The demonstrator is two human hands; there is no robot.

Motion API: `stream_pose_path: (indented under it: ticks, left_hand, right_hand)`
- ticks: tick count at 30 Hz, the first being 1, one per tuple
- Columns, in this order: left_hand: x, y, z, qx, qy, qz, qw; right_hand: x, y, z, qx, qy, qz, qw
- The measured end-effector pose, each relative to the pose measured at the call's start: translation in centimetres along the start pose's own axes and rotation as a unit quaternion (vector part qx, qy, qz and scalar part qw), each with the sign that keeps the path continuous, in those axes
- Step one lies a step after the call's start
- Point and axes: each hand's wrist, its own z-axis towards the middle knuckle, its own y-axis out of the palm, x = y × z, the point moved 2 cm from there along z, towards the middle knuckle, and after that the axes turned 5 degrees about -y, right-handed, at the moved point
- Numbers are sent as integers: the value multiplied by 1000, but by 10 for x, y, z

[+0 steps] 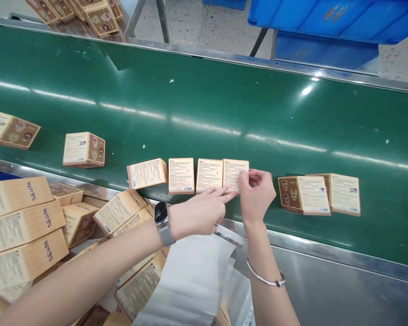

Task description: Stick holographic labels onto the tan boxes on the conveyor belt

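Small tan boxes lie on a green conveyor belt (204, 104). Four form a row near its front edge: a tilted one (147, 173), an upright one (181, 175), and two side by side, the left (209, 174) and the right (231, 174). My right hand (257, 192) pinches the right edge of the rightmost box in that row. My left hand (204, 208), with a watch on its wrist, reaches over the belt edge, fingers stretched toward the lower edges of the two adjoining boxes; contact with them is unclear.
Two overlapping boxes (313, 194) lie to the right on the belt, two more (84, 149) (13, 130) to the left. A pile of boxes (23, 222) fills the lower left, beside white paper (193, 276). Blue crates (333, 18) stand beyond the metal rail.
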Motion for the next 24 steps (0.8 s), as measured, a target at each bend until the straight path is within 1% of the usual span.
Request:
stream_pose_path:
  ticks: [2,4,5,6,7,8,9,10,11,13,14,15,16,17,18,19,21,23,24]
  left_hand:
    - [5,3,3,4,12,-4,1000]
    - [10,-1,-1,6,41,-42,998]
    - [11,-6,-7,6,54,-81,995]
    - [10,-13,-17,2,63,-130,990]
    - [6,-22,-30,-2,66,-185,980]
    - [-1,-32,-45,-9,57,-247,967]
    - [-11,-41,-62,-18,54,-295,954]
    - [-25,-51,-79,-7,44,-336,941]
    - [-42,-59,-95,7,22,-390,920]
    - [-80,-68,-120,77,-31,-508,858]
    - [-98,-70,-128,128,-57,-540,830]
    - [-114,-70,-132,182,-99,-547,811]
    - [-126,-67,-133,215,-165,-535,800]
    - [-134,-62,-132,232,-222,-519,792]
    - [-137,-58,-128,232,-259,-504,791]
    - [-137,-53,-123,216,-282,-486,799]
    - [-128,-45,-112,163,-278,-444,836]
    - [-116,-40,-102,118,-270,-384,875]
    - [-112,-38,-98,107,-271,-358,887]
  right_hand:
    - [4,-8,5,3,19,-1,1000]
    - [7,-21,12,-27,3,-10,1000]
    - [6,-29,16,-60,-28,-24,997]
    - [4,-36,20,-105,-74,-42,991]
    - [1,-42,23,-159,-133,-66,976]
    - [-3,-47,26,-215,-198,-96,952]
    - [-7,-50,28,-269,-260,-131,918]
    - [-11,-51,29,-316,-314,-166,879]
    - [-14,-49,30,-355,-358,-198,840]
    - [-18,-40,32,-409,-413,-254,773]
    - [-19,-34,33,-425,-426,-277,750]
    - [-19,-28,33,-434,-432,-296,733]
    - [-20,-21,33,-437,-432,-313,724]
    - [-20,-16,33,-435,-430,-328,719]
    - [-20,-12,32,-432,-428,-340,717]
    - [-20,-9,29,-429,-426,-347,717]
    - [-19,-7,23,-426,-422,-342,723]
    - [-18,-9,16,-426,-411,-319,740]
    - [-17,-10,13,-426,-403,-306,750]
